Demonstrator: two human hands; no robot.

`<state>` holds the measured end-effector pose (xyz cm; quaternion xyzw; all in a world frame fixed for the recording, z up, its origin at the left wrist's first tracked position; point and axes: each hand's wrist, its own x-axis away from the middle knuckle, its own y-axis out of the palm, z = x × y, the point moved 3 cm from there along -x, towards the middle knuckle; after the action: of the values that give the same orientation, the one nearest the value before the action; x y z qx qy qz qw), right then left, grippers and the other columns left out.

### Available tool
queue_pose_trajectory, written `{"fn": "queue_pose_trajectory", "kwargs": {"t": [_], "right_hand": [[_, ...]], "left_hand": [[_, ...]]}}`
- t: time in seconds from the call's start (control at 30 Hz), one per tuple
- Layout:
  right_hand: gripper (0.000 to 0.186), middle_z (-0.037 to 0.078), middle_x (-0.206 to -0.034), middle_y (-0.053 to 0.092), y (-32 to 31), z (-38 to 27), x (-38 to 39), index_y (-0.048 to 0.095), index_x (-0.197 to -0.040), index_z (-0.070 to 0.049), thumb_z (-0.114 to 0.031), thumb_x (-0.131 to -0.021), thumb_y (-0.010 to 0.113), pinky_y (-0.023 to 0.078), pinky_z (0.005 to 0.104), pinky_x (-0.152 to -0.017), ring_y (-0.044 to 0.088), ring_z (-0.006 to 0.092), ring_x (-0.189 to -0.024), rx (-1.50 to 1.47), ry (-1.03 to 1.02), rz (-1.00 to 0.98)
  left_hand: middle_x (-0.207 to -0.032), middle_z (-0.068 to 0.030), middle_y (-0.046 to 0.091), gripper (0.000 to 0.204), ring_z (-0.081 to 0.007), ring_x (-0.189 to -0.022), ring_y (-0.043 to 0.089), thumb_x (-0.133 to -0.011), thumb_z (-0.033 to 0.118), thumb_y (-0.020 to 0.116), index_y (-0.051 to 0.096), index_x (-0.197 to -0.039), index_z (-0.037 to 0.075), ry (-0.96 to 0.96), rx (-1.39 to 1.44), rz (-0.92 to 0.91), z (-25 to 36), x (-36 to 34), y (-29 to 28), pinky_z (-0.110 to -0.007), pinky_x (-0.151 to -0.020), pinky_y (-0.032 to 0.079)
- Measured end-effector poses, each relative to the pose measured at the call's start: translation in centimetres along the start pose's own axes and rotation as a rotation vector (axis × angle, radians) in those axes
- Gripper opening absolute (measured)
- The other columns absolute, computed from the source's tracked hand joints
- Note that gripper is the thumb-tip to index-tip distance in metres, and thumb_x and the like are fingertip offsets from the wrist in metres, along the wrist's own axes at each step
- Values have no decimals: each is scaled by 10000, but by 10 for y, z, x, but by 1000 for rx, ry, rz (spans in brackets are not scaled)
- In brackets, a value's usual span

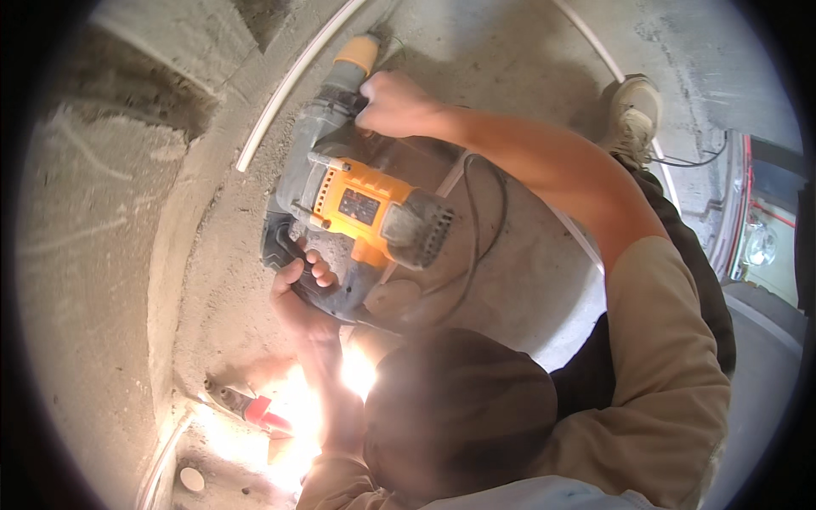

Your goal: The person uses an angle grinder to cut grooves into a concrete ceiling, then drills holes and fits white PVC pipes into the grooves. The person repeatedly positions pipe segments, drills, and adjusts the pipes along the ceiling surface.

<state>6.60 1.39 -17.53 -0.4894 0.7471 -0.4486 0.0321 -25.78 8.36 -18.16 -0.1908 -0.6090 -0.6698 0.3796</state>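
An orange-and-grey rotary hammer drill (361, 208) is held over the dusty floor, its orange-collared chuck (359, 53) pointing up and away. My left hand (304, 285) is closed round its black rear handle, the fingertips showing on the near side. Up front, my right hand (395, 104) is closed in a fist at the side of the drill behind the chuck; the grip inside it is mostly hidden. Beyond the chuck, any bit cannot be made out. A dark cable (473, 246) loops on the right of the drill's body.
A rough concrete wall (102, 238) rises on the left. White pipes (293, 85) run along the floor. A bright lamp glare (293, 425) and a red-and-dark tool (255, 410) lie lower left. My boot (636, 115) stands far right; a dark rounded shape (459, 408) blocks the lower middle.
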Motion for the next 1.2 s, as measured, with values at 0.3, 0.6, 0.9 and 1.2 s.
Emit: {"fn": "queue_pose_trajectory", "kwargs": {"t": [0.3, 0.6, 0.9, 1.2], "right_hand": [[416, 230, -1189, 725, -142, -80, 106, 666, -1283, -13, -215, -920, 667, 538, 483, -953, 698, 380, -1119, 488, -270, 38], [519, 158, -1131, 733, -270, -34, 418, 679, -1279, 2, -438, -1003, 670, 560, 370, -886, 714, 241, -1037, 89, 505, 308], [899, 180, -1511, 496, -46, -67, 585, 407, -1550, 26, -713, -1063, 249, 581, 419, -955, 600, 270, -1233, -836, 1061, -81], [379, 106, -1217, 763, -98, -53, 563, 691, -1327, -1, -180, -993, 701, 468, 363, -1099, 696, 214, -1156, -1044, 658, -598]], "left_hand": [[-937, -139, 674, 209, -208, -785, 617, -957, 59, 599, 618, -1138, -43, 167, -48, 146, 14, -1, -27, -311, -700, 531], [-879, -94, 640, 201, -220, -836, 605, -1004, 136, 588, 676, -1053, -38, 50, -78, 172, 10, -9, -34, -340, -822, 513], [-946, -90, 651, 237, -227, -911, 615, -1038, 205, 579, 691, -1034, -3, 59, -253, 295, 14, -38, -60, -355, -865, 505], [-1073, -93, 671, 203, -239, -1032, 623, -1009, 205, 647, 696, -1042, 11, 40, -415, 232, 9, -45, -113, -392, -924, 504]]}}
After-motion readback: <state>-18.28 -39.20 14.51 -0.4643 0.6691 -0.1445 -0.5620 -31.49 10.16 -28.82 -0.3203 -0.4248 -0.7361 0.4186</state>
